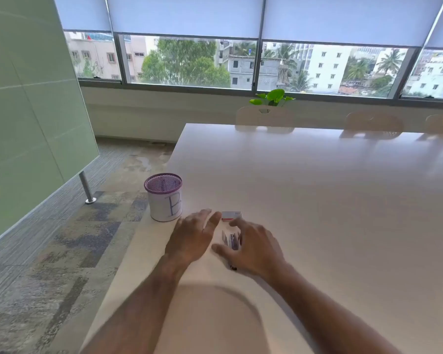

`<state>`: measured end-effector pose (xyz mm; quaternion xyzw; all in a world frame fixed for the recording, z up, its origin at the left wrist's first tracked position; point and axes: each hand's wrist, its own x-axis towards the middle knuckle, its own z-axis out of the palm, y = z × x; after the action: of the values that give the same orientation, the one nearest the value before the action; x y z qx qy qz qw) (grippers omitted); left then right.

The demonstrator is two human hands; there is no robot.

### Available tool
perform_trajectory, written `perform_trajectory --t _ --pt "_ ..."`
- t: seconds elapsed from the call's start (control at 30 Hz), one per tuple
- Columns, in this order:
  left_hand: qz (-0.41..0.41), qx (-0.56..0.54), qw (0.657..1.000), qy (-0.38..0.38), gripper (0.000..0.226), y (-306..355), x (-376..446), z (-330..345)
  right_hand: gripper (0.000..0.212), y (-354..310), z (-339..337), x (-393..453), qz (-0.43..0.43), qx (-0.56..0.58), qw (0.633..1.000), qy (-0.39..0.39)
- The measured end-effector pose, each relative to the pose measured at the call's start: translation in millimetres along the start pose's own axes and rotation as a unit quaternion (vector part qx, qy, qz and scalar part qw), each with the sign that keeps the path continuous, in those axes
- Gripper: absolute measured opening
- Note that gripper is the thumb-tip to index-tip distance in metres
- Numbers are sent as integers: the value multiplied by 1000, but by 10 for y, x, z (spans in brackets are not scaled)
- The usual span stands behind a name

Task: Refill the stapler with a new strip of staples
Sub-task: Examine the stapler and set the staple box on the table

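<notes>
A small dark stapler (232, 241) lies on the white table (317, 200) near its left edge. My right hand (251, 247) curls over it, thumb and fingers around its sides. Whether the hand grips it is blurred. A small white and red staple box (231, 215) lies just beyond the stapler. My left hand (192, 237) hovers flat with fingers apart, left of the stapler, fingertips close to the box, holding nothing.
A purple mesh pen cup (164, 198) with a paper label marked "B" stands at the table's left edge, left of my left hand. Chairs (265, 118) line the far side. A green glass partition (31, 98) stands at the left over carpet.
</notes>
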<state>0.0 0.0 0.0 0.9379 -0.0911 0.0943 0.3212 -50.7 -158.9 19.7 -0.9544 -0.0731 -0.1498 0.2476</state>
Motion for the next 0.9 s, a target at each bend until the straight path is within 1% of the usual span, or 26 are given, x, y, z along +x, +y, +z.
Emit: perform_trajectory --t 0.03,0.1,0.13,0.23,0.27,0.4,0.5,0.53,0.57,0.63,0.67,0.7,0.77,0.9 --pt "-15 -34 999 12 70 -11 24 7 67 -6 8 16 -4 -21 1000 -22" --pt "-45 -97 994 24 74 -1 63 4 59 -10 27 63 -7 -53 997 -50" --pt "-64 -136 988 23 78 25 71 -11 54 5 34 86 7 -53 997 -63" --pt "-85 -254 961 74 96 94 168 27 43 64 23 169 26 -25 996 -80" --pt "-93 -286 950 86 96 116 194 35 41 91 19 185 30 -18 996 -88" --pt "-105 -384 908 131 65 226 263 135 29 185 -9 242 41 42 994 -87" --pt "-98 -429 887 141 56 298 269 171 16 237 -63 277 74 118 984 -107" --pt "-95 -444 880 142 50 318 264 173 13 256 -77 285 106 183 970 -120" --pt "-92 -457 873 142 42 334 261 180 11 276 -90 290 137 281 941 -130" --pt "-89 -485 860 130 25 369 241 183 9 333 -139 296 168 472 853 -148" --pt "-90 -501 853 118 18 394 230 186 14 357 -177 301 164 525 821 -154" --pt "-91 -516 846 104 13 426 217 192 23 375 -215 304 158 550 804 -160" --pt "-95 -541 832 76 9 498 198 201 33 410 -255 333 150 573 789 -162" --pt "-118 -570 811 58 14 561 175 213 36 440 -240 369 163 612 757 -159"
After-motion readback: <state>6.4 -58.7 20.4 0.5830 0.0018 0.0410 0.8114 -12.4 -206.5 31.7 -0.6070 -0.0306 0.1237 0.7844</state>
